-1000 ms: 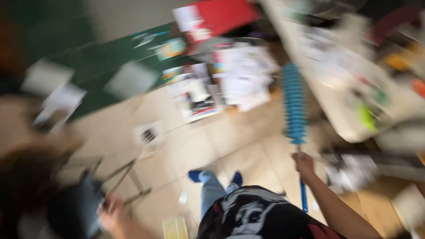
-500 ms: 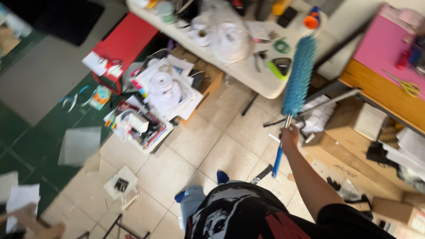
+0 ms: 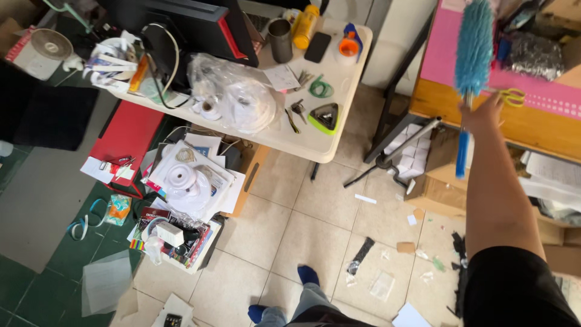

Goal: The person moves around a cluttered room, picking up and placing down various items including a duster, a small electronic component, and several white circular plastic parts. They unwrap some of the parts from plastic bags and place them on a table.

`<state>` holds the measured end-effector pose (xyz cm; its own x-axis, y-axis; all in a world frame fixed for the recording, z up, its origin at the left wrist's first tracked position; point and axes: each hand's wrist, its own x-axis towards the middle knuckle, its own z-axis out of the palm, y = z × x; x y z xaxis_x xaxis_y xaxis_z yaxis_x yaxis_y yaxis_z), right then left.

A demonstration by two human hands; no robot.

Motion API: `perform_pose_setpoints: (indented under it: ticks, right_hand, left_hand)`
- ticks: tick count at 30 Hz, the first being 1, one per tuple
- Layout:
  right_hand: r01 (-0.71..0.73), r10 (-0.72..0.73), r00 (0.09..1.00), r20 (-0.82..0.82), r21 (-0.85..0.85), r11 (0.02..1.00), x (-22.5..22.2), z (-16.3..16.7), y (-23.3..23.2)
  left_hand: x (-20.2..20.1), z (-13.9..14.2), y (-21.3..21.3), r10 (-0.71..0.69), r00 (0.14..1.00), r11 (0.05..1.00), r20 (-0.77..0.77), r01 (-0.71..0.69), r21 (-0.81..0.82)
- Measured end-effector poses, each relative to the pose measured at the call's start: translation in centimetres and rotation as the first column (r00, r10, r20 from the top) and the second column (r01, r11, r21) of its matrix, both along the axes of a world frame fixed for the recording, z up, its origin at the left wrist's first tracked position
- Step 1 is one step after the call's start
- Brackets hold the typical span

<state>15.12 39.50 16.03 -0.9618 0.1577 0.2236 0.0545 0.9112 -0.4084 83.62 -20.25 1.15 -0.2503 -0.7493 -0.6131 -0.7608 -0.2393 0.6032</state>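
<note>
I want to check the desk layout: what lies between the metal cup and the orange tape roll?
In the head view, a yellow bottle and a black phone lie between the metal cup and the orange tape roll.

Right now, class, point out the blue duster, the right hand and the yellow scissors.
blue duster (image 3: 474,45), head view, fluffy head.
right hand (image 3: 482,115), head view, back of hand.
yellow scissors (image 3: 513,95), head view, handle loops.

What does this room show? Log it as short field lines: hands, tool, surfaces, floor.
right hand: right hand raised, gripping the blue duster by its handle
left hand: out of sight
duster head: over the pink-topped bench, by yellow scissors
white table: plastic bag, metal cup, yellow bottle, phone, keys
floor: tiles with paper stacks, a red box, scraps
feet: blue socks
</note>
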Motion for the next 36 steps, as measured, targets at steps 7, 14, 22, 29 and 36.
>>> perform_pose_setpoints:
  ticks: [7,14,22,29,36]
  right_hand:
    - [-0.034,0.027,0.998,0.061,0.108,0.994,8.8,-12.0,-9.3]
    - [-0.291,0.622,0.628,0.468,-0.600,0.746,33.1,-18.8,-30.6]
    - [-0.634,0.964,-0.060,0.257,-0.756,0.162,50.6,-17.5,-48.6]
    - [-0.737,0.876,-0.370,0.310,-0.672,-0.074,62.1,-18.5,-59.2]
    - [-0.781,0.741,-0.360,0.567,-0.617,0.093,71.6,-24.0,-69.6]
  left_hand:
    - [-4.0,0.3,0.8,-0.129,0.992,0.990,-0.012,0.128,-0.051]
    - [6.5,3.1,0.2,-0.196,0.958,0.969,-0.210,0.157,-0.189]
    - [13.0,0.6,1.6,0.057,0.959,0.907,-0.277,-0.166,-0.387]
    - [23.7,-3.6,0.6,0.247,0.946,0.893,-0.208,-0.306,-0.329]
    - [35.7,-11.6,-8.4,0.386,0.915,0.922,0.114,-0.381,-0.062]
